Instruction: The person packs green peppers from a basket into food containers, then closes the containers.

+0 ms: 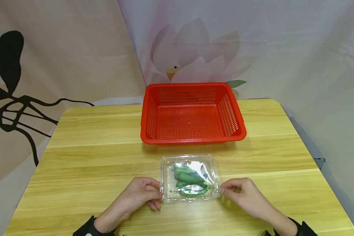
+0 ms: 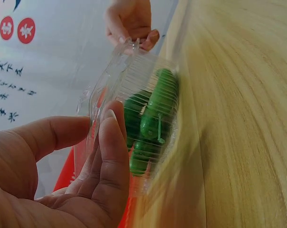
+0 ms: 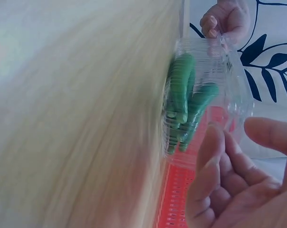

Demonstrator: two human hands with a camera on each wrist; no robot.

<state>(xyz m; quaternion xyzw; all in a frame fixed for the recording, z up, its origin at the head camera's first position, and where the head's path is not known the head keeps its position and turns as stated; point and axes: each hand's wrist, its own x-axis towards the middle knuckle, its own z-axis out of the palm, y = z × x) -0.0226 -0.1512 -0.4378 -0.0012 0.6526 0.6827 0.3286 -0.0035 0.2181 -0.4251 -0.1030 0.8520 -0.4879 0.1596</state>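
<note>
A clear plastic clamshell box [image 1: 167,178] with its lid down sits near the front middle of the table. Several green peppers [image 1: 190,178] show through it. My left hand [image 1: 138,195] is at the box's left side; in the left wrist view its thumb and fingers pinch the rim. On the opposite side, my right hand [image 1: 243,196] holds the right edge near the front corner, thumb on one side and fingers on the other. The right wrist view shows the box's ribbed wall with peppers [image 3: 181,88] behind it.
A red plastic basket [image 1: 194,141] with slotted walls stands behind the box, nothing in it. The wooden table [image 1: 91,157] has rounded back corners. Printed cloth [image 1: 298,59] hangs behind and beside it.
</note>
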